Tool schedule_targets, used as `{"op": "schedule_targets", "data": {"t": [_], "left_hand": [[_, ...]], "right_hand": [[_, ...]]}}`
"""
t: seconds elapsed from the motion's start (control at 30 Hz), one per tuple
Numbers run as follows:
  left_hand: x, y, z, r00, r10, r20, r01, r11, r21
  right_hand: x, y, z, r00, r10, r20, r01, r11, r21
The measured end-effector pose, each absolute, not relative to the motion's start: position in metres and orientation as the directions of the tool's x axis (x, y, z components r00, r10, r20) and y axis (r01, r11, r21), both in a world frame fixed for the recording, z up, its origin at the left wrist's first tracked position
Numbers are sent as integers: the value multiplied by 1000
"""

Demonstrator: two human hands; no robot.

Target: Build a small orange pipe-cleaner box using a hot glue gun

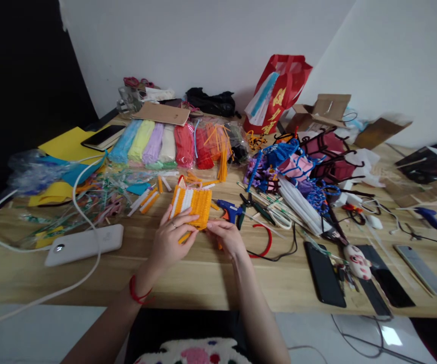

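- Head view: the wooden table (218,283) runs across the whole picture, strewn with craft litter.
- A row of bagged pipe-cleaner bundles (165,144), blue through red, lies at the back, well apart from the hands.
- A white power bank (84,244) rests to the left, near the front edge.
- The orange-and-white woven panel (192,203) is held propped up above the tabletop at mid-table. It looks light, fuzzy and bendable. A grip along its edges should suit it better than pressure on the middle.
- The left hand (171,242) is closed on the panel's lower left, fingers across the face.
- The right hand (228,236) pinches its lower right corner.
- A blue glue gun (229,210) lies just beside the right hand.
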State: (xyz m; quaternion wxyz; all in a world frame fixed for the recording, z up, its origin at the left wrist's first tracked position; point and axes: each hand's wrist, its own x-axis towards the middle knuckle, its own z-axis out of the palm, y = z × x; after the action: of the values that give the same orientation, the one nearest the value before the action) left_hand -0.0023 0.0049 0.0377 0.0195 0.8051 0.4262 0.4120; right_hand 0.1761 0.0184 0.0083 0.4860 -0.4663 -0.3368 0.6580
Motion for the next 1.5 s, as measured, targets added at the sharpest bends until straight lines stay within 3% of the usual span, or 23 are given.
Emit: {"op": "schedule_targets", "data": {"t": [1.5], "left_hand": [[-2, 3, 32, 235, 647, 725, 662, -653, 368]], "right_hand": [[183, 22, 12, -204, 949, -239, -279, -290, -915]]}}
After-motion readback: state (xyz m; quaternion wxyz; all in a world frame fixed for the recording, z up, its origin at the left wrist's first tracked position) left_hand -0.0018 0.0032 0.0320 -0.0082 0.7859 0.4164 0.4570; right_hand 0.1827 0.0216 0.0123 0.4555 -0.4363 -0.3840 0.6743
